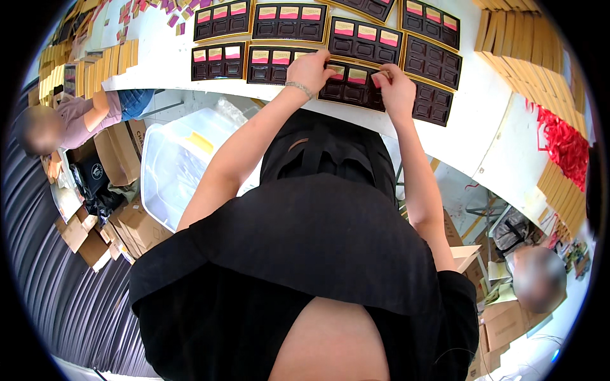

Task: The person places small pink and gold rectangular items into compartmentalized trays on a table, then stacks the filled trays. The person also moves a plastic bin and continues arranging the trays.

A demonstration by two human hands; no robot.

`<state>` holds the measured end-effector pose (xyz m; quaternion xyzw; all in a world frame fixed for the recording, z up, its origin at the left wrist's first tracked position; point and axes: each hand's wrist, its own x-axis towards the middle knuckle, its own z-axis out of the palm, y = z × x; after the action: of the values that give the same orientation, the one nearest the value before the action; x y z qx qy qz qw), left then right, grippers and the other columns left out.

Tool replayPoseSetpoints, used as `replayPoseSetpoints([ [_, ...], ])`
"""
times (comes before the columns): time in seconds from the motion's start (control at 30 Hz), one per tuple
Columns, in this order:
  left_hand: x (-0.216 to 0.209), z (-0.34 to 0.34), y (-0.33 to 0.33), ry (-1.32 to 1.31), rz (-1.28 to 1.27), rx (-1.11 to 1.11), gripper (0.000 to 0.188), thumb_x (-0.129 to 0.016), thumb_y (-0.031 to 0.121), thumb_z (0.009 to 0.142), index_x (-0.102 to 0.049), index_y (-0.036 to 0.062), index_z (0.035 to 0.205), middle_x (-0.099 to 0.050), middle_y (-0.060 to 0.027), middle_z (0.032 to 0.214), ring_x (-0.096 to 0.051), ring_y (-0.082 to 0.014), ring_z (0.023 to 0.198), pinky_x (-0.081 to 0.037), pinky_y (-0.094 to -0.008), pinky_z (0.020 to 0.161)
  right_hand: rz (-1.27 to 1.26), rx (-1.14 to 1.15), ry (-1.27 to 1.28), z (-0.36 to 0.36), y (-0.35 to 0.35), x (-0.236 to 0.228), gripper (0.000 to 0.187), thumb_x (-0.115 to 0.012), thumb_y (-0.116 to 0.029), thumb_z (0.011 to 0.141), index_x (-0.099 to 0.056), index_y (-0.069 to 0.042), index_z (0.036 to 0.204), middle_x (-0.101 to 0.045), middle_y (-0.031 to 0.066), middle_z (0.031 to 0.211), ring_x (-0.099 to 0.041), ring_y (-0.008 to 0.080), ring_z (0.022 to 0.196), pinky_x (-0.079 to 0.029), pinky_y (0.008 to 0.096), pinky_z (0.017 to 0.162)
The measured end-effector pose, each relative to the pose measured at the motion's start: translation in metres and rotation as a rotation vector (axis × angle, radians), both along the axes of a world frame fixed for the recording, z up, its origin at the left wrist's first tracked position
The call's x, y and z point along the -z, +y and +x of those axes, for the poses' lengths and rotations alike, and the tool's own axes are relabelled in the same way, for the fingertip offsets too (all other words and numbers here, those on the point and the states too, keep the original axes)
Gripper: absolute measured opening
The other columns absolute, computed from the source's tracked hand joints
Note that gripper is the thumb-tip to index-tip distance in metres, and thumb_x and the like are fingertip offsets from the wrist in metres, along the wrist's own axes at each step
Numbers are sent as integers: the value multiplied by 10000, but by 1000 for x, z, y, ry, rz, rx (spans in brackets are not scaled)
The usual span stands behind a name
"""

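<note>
A dark brown tray with six moulded compartments and a gold rim lies near the table's front edge. Small pink-and-gold wrapped pieces sit in its far row. My left hand is at the tray's far left corner, its fingers curled and pressed close to a piece there; what they hold, if anything, is hidden. Above the far right compartment, my right hand pinches a small pink wrapped piece between thumb and fingers. To the right, trays with bare compartments lie close by.
Similar trays with pink-and-gold pieces spread across the white table. Loose small pieces lie far left. Stacked gold-edged boxes and red shredded filler stand right. A clear plastic bin sits below left. Two other people are nearby.
</note>
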<state>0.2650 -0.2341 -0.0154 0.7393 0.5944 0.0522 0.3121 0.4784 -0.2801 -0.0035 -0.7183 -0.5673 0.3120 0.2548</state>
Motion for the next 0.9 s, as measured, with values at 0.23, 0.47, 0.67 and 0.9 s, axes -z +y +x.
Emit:
replayPoseSetpoints([
  [0.23,0,17,-21,-341,-118,-47,307,-663,271,837,-643,114,1100,-671,-101,918,-656,-227,708,-531,-335,646,196,-61,-341,-19,-22,4,410,-682,-75,773,-547,-28,1158,-542,154,1037,-610,330,862,-515,386,726],
  [0.47,-4,8,-17,-947,-708,-394,336,-588,-76,808,-590,-42,1142,-652,-100,1052,-648,-170,925,-549,-276,797,312,-69,-205,-3,-51,17,382,-673,-18,743,-592,-14,1117,-545,136,1111,-573,302,980,-482,390,817],
  [0.67,1,15,-15,-997,-620,-495,391,-643,-103,766,-574,-53,1148,-651,-132,1052,-656,-179,901,-565,-283,763,414,-305,-475,3,-47,32,358,-640,-99,810,-599,-50,1162,-538,73,1291,-491,267,1206,-357,455,1024],
  [0.9,-5,27,-24,-1028,-431,-520,233,-667,-77,778,-648,-34,1006,-687,-105,933,-665,-142,818,-563,-262,739,302,-75,-197,-8,-40,4,345,-602,-122,885,-573,-51,1221,-569,68,1243,-559,221,1112,-417,429,950],
])
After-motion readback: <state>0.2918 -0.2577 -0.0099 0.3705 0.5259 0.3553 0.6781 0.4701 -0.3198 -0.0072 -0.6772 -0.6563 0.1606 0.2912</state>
